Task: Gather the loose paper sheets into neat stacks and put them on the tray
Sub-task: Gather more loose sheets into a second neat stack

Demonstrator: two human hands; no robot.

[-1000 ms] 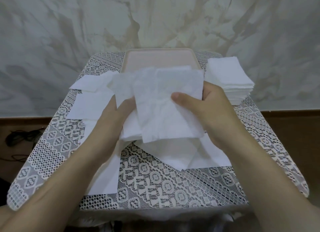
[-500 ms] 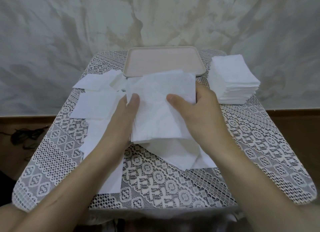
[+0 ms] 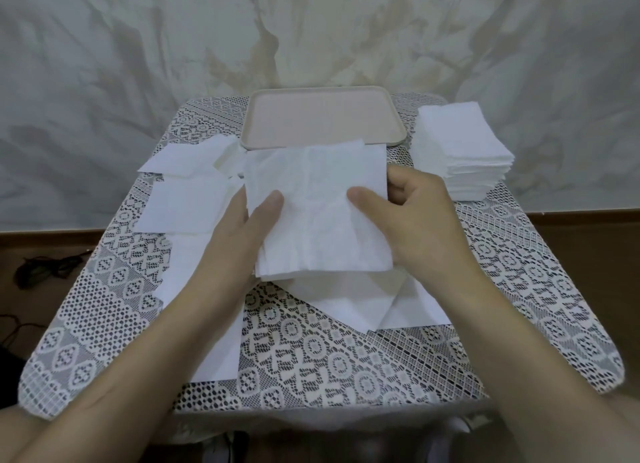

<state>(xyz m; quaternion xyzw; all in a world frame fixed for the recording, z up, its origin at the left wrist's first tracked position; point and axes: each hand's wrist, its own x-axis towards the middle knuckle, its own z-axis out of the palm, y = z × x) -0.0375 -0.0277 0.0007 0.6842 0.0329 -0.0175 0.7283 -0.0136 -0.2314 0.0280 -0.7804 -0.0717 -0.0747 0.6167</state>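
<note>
My left hand (image 3: pixel 239 241) only shows its thumb on top of the bundle of sheets (image 3: pixel 322 213); the fingers are underneath, out of sight. My right hand (image 3: pixel 422 220) is much the same, with the fingertips tucked behind the bundle's right edge. The bundle covers most of the tray's (image 3: pixel 322 116) near rim and part of the loose sheets (image 3: pixel 363 303) below it. My left forearm lies across another sheet (image 3: pixel 214 352). Both arms run off the bottom edge. There's a dark tangle (image 3: pixel 45 268) on the floor at left, too dim to tell what it is. No way to count the side stack (image 3: pixel 460 151) either.
</note>
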